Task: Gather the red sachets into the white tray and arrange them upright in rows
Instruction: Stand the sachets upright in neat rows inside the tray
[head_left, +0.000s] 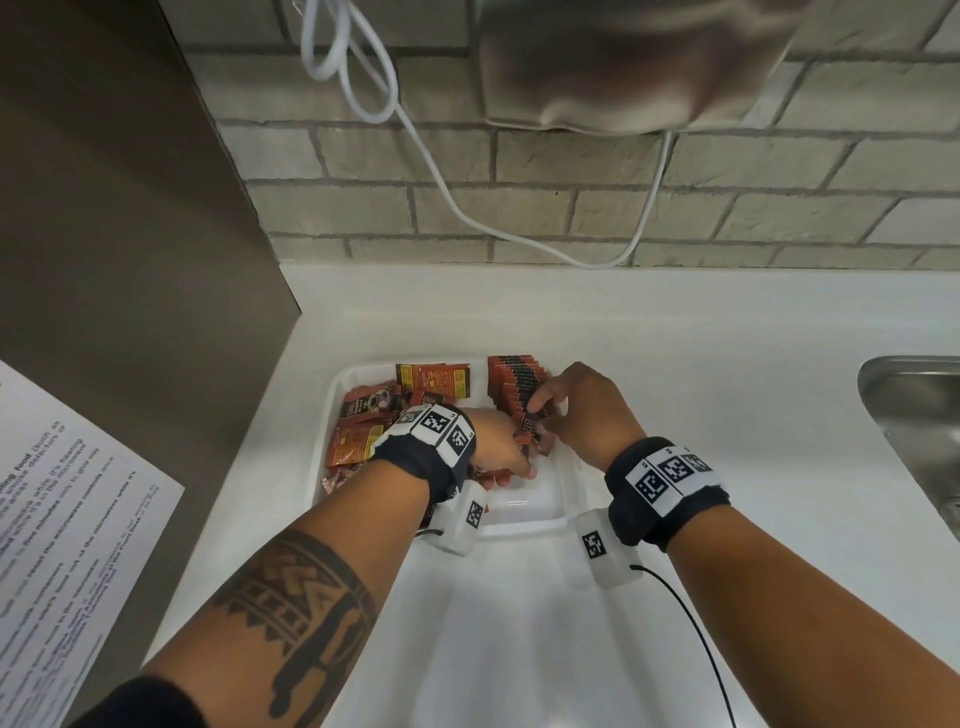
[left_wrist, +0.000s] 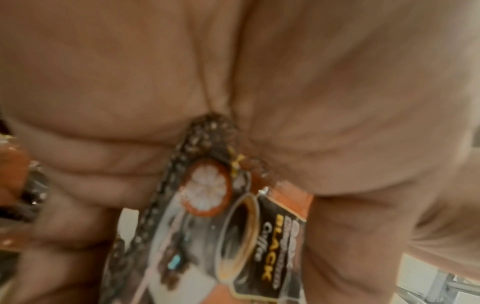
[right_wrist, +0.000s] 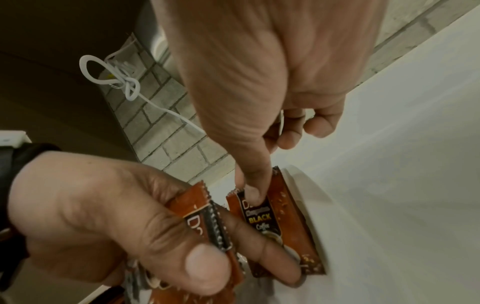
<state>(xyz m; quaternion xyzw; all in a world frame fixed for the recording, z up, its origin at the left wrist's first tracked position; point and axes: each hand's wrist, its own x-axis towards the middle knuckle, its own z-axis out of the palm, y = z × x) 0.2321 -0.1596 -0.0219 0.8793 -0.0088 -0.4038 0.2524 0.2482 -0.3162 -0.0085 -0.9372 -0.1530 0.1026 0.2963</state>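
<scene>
Head view: both hands (head_left: 506, 449) on sachets (head_left: 519, 389) in white tray (head_left: 524, 522).

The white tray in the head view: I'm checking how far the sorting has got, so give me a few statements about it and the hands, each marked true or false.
1. An upright row of sachets stands at the far right of the white tray. True.
2. The loose sachets on the tray's left side stand upright in neat rows. False: they lie jumbled.
3. The left hand grips sachets. True.
4. The right hand rests on the sink. False: it is over the tray, its thumb and finger on a sachet at the near end of the row.
5. The tray's near right part is bare. True.
</scene>
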